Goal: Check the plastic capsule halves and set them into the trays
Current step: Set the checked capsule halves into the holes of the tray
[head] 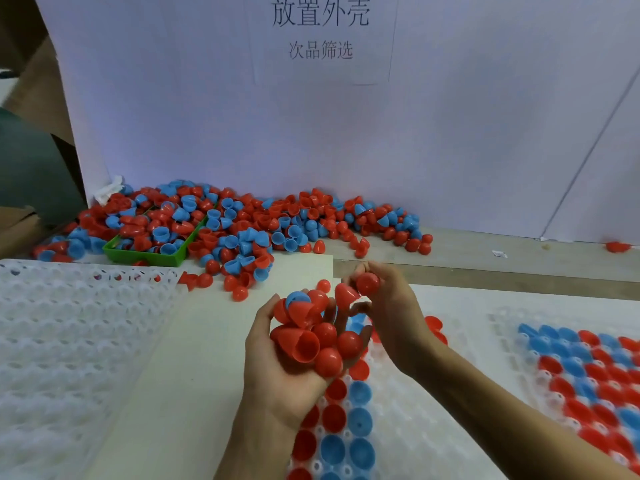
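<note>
The left hand [277, 362] cups a handful of capsule halves [313, 336], mostly red, one blue, fingers curled under them. The right hand [391, 313] pinches two red halves [356, 289] at its fingertips, above the near tray [408, 410], part-filled. More lie heaped by the green bin [145, 256].

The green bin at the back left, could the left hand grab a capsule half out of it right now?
Probably not yet: the left hand is cupped around a heap of red halves. The way to the green bin looks open, but the hand is full.
</note>
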